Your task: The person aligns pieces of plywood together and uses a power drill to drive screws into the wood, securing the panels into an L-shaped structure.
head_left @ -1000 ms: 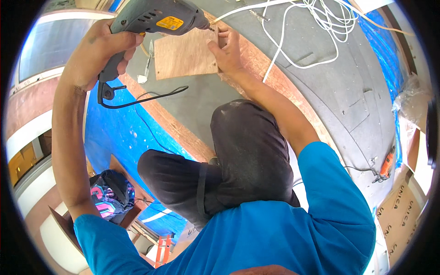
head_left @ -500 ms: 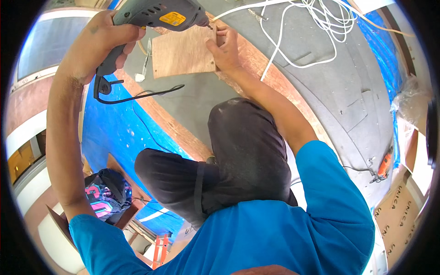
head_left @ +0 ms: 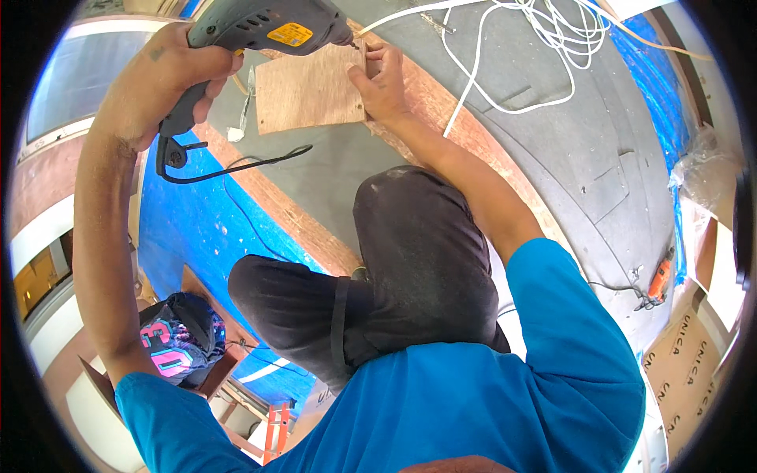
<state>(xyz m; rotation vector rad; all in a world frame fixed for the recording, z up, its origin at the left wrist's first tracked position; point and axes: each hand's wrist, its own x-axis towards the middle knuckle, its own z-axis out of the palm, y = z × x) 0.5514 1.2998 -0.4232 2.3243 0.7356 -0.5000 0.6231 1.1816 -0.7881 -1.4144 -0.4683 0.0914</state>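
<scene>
My left hand (head_left: 175,77) is wrapped round the grip of a grey power drill (head_left: 236,25) with a yellow label. The drill lies sideways, and its bit points at the far right corner of a small rectangular plywood board (head_left: 309,91). Whether the tip touches the wood is too small to tell. At the board's right edge my right hand (head_left: 385,85) grips that corner, its thumb on the upper face and its fingers bent round the edge. Small dark holes or screw heads show near the board's corners. A black cord (head_left: 236,165) hangs from the drill's handle.
Beneath the board are a curved strip of plywood (head_left: 473,150) and grey flooring (head_left: 568,150). A loose coil of white cable (head_left: 552,39) lies at the far right. An orange tool (head_left: 661,276) sits on the right, a patterned bag (head_left: 185,339) on the left beside blue sheeting (head_left: 189,229).
The drill, the board and both hands appear slightly further left, with much of the scene shifting the same way. Both grips stay the same.
</scene>
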